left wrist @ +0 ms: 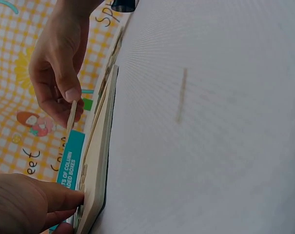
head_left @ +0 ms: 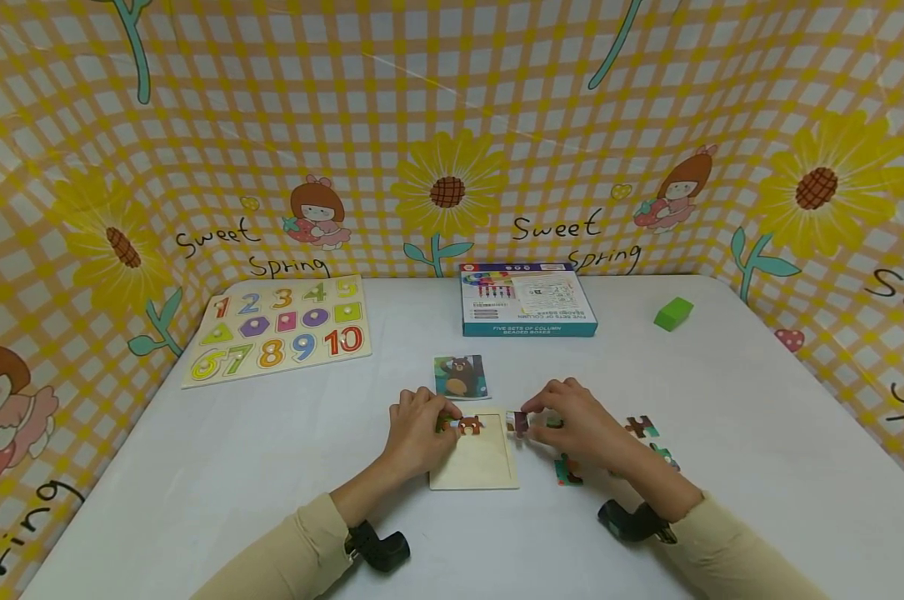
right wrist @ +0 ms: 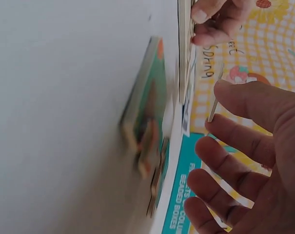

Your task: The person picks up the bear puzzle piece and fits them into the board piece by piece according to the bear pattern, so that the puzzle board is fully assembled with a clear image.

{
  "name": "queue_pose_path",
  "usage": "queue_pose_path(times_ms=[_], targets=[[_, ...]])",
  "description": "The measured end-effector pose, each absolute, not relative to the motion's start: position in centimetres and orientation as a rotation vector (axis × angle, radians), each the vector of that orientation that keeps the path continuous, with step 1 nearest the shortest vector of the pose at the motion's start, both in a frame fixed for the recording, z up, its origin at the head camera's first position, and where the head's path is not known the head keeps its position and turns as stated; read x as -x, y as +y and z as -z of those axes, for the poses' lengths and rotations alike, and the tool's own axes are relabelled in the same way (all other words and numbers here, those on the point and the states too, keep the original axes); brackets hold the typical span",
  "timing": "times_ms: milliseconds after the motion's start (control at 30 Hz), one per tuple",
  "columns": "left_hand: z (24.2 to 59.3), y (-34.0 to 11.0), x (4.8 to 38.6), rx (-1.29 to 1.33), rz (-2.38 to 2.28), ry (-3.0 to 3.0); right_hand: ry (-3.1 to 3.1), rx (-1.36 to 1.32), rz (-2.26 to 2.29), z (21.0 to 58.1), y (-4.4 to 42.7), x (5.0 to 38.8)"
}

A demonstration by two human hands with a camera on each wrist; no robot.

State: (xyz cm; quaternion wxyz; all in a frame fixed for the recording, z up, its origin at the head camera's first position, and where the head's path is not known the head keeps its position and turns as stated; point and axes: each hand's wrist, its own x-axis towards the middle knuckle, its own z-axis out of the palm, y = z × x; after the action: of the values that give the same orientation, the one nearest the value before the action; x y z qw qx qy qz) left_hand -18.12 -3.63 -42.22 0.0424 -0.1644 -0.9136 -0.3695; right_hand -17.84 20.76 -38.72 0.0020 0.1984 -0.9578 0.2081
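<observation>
A shallow wooden puzzle tray (head_left: pixel 474 467) lies in front, with brown bear puzzle pieces (head_left: pixel 470 426) in its upper left part. The left hand (head_left: pixel 417 433) has its thumb and fingertips on the pieces at that corner; in the left wrist view this hand (left wrist: pixel 25 202) touches the tray edge. Between thumb and index finger, the right hand (head_left: pixel 581 423) pinches a dark brown piece (head_left: pixel 517 423) at the tray's upper right edge. The right wrist view shows the thin piece (right wrist: pixel 216 97) edge-on in the right hand (right wrist: pixel 254 146), its other fingers loosely bent.
Loose puzzle pieces (head_left: pixel 569 471) lie around and under the right forearm. Behind the tray is a bear picture card (head_left: pixel 461 377). Farther back stand a number board (head_left: pixel 279 329) at left, a beaded-boxes carton (head_left: pixel 528 302) and a green block (head_left: pixel 673 313) at right.
</observation>
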Motion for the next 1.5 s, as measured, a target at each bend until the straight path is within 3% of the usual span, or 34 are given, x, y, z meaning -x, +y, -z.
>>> queue_pose_path(times_ms=[1500], targets=[[42.2, -3.6, 18.1, 0.502, 1.107, -2.800, -3.029, -0.694, -0.551, 39.6, 17.3, 19.0]])
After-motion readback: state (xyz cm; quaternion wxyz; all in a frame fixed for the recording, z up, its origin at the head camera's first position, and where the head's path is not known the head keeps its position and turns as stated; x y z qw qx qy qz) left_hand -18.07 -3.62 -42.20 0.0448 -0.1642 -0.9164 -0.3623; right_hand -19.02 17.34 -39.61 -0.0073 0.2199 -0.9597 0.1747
